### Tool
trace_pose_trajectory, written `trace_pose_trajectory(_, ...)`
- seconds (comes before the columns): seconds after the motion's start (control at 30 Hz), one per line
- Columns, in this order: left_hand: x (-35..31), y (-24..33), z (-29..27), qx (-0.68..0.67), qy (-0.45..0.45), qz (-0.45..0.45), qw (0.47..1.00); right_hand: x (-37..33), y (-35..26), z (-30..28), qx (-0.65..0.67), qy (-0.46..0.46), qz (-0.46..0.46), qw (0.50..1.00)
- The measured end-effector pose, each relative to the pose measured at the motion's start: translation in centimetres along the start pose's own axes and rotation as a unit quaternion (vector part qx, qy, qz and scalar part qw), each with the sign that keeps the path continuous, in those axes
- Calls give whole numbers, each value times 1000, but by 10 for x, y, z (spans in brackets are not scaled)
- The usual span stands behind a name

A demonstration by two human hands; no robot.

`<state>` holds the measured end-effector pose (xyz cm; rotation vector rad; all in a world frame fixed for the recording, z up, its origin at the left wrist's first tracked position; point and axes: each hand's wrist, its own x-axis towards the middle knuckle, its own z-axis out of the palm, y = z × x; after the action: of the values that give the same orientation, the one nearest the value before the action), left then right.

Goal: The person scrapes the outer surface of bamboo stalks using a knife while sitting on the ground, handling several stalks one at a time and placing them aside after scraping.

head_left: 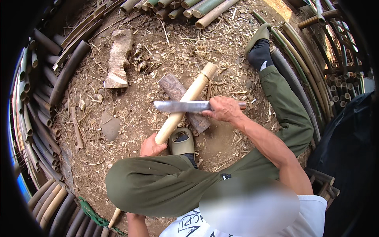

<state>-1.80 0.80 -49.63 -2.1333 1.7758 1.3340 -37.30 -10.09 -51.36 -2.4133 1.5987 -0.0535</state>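
My left hand (152,146) is closed round the near end of a pale bamboo pole (193,89), partly hidden by my left knee. The pole slants away to the upper right, with a ring-like joint close to its far end. Beneath it, a dark rough wood block (173,87) lies crosswise on the ground. My right hand (224,109) grips the handle of a machete (183,106). Its broad metal blade points left across the pole, flat side showing. Whether the blade touches the pole I cannot tell.
Wood chips cover the dirt floor. A pale split log (119,59) lies at the far left. Bamboo poles are stacked at the left (43,106), back (213,12) and right (312,67). My sandalled feet (182,139) flank the block.
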Motion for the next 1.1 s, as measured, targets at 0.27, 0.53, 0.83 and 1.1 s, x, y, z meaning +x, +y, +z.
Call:
trace_pose_trajectory(0.27,-19,-7,49,117,233,19,965,-3,-15,-12,-15,-55,-98,994)
trace_pose_trajectory(0.53,-11,-1,56,99,246,47,963,4,0,-29,0,-160,-20,987)
trace_pose_trajectory(0.83,-10,-1,17,14,57,6,998,6,-7,-13,3,53,-160,986)
trace_pose_trajectory(1.1,-8,8,2,-70,10,10,997,17,4,-25,24,-87,-79,993)
